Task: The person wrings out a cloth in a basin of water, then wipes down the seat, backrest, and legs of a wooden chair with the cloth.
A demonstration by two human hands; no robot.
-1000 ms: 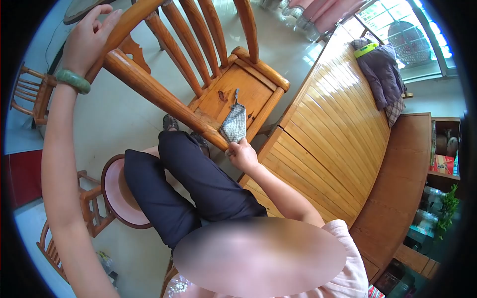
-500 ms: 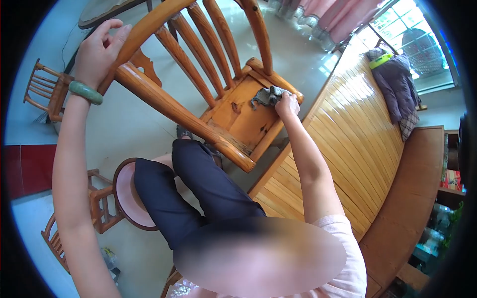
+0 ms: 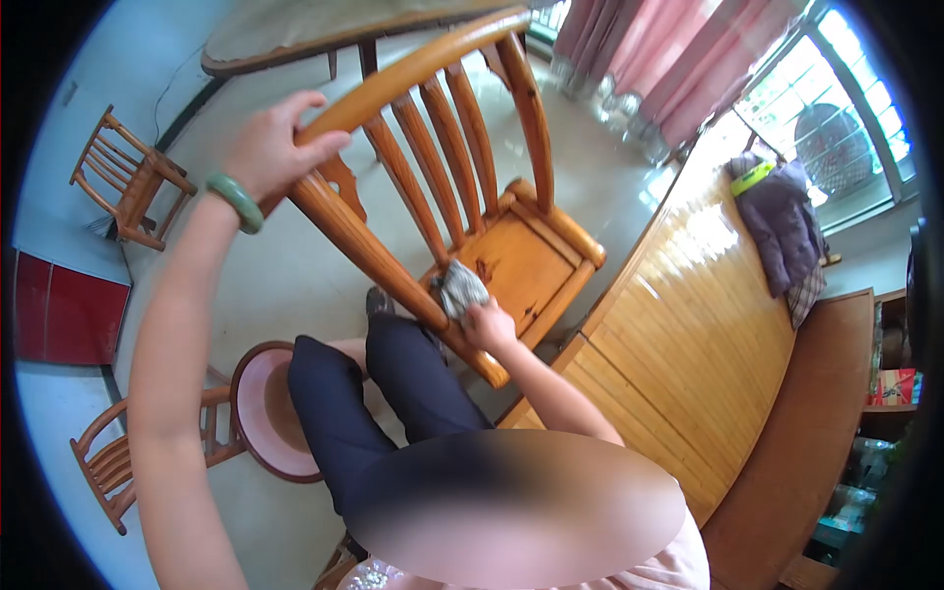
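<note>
A wooden chair [image 3: 526, 258] with a slatted back stands tilted in front of my knees. My left hand [image 3: 280, 147], with a green bangle [image 3: 234, 203] at its wrist, is wrapped around the corner of the chair's back. In my right hand [image 3: 490, 326] is a bunched grey cloth [image 3: 460, 288], pressed against the seat's near left part beside the lowest slat. The cloth hides that bit of the seat. Dark knots show in the seat's wood.
A pink basin [image 3: 267, 459] with brownish water stands left of my legs. To the right lies a broad slatted wooden surface [image 3: 678, 364] with dark clothing [image 3: 782, 231] at its far end. Small wooden chairs [image 3: 138, 187] stand at the left. A table [image 3: 285, 49] is behind.
My right hand has slid the cloth from the seat's far right edge to its near left side. The left hand keeps hold of the chair back. The view has shifted.
</note>
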